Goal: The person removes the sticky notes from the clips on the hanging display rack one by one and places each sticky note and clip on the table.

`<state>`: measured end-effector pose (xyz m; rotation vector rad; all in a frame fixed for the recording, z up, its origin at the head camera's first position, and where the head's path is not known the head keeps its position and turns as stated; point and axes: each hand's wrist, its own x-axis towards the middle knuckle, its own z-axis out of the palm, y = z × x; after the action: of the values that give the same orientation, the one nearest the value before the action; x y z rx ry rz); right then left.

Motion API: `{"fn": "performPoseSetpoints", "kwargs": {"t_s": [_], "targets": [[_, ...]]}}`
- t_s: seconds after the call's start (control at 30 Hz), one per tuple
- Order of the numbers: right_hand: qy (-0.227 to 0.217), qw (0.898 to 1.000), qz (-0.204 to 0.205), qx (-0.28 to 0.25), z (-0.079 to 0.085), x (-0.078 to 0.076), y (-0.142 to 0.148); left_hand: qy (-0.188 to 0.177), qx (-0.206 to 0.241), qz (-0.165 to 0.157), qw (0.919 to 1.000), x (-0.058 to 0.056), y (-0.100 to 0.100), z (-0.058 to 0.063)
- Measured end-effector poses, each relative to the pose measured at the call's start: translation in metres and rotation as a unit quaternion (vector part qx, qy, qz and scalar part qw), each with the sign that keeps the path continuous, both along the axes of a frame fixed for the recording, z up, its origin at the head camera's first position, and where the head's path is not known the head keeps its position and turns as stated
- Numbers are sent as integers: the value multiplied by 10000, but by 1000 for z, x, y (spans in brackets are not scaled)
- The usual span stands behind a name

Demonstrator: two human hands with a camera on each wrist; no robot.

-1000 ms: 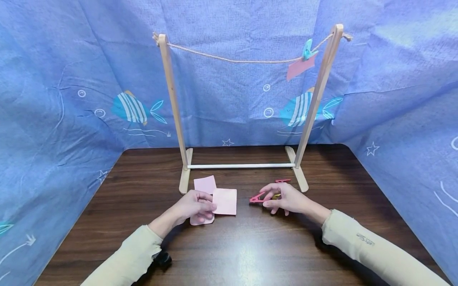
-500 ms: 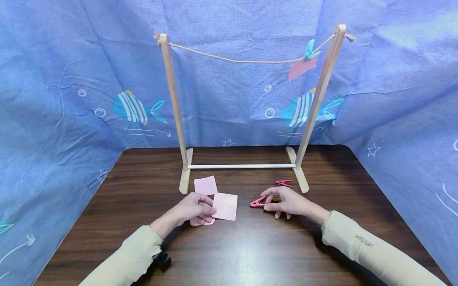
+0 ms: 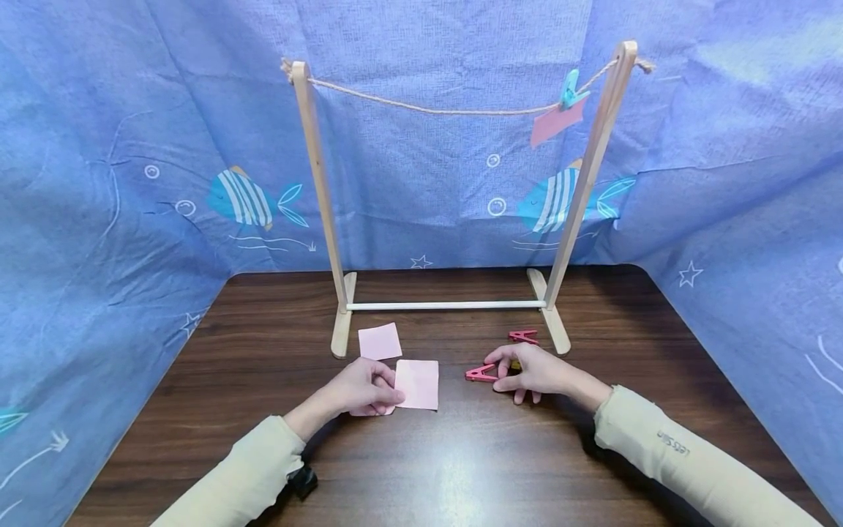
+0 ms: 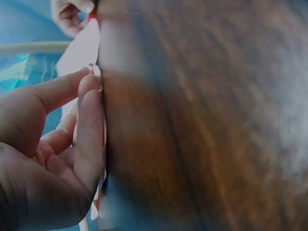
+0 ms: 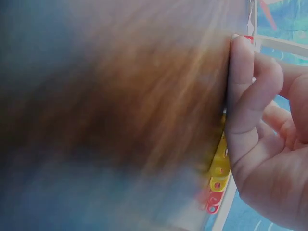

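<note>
Over the table (image 3: 395,468), your left grip (image 3: 361,386) pinches a pink sheet (image 3: 418,384) by its left edge; your right grip (image 3: 535,368) pinches a red clip (image 3: 479,374) (a gap shows between them).

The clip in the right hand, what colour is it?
Red; the clip shows best in the head view.

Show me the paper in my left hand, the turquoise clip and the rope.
Paper (image 3: 418,384): head view, middle of its face.
Turquoise clip (image 3: 569,91): head view, middle of its body.
Rope (image 3: 435,112): head view, middle of its sagging span.
</note>
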<state>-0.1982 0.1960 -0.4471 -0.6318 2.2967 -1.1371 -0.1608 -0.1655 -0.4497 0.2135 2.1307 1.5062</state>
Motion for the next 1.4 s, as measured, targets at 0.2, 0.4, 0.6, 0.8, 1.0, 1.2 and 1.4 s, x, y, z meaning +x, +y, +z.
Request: {"fn": "performPoseSetpoints", "kwargs": {"t_s": [0.2, 0.4, 0.6, 0.8, 1.0, 1.2, 1.4], "targets": [[-141, 9999, 9, 95, 3, 2, -1, 1159, -1416, -177, 9830, 4, 11, 4], [-305, 9995, -37, -7, 3, 0, -6, 1591, -2024, -134, 9662, 6, 14, 5], [-321, 9995, -71, 30, 3, -1, -7, 988, -1508, -95, 9836, 4, 11, 5], [-367, 9993, -74, -1, 4, -1, -7, 414, -1010, 169, 9939, 2, 8, 3], [-465, 9989, -91, 24, 5, -3, -8, 395, -892, 123, 9952, -3, 4, 1], [-440, 9990, -49, -5, 6, -3, -8, 54, -418, -53, 9991, -7, -6, 2], [-533, 9985, -15, -137, 6, -7, -3, 76, -127, -411, 9990, -9, -10, 12]]}}
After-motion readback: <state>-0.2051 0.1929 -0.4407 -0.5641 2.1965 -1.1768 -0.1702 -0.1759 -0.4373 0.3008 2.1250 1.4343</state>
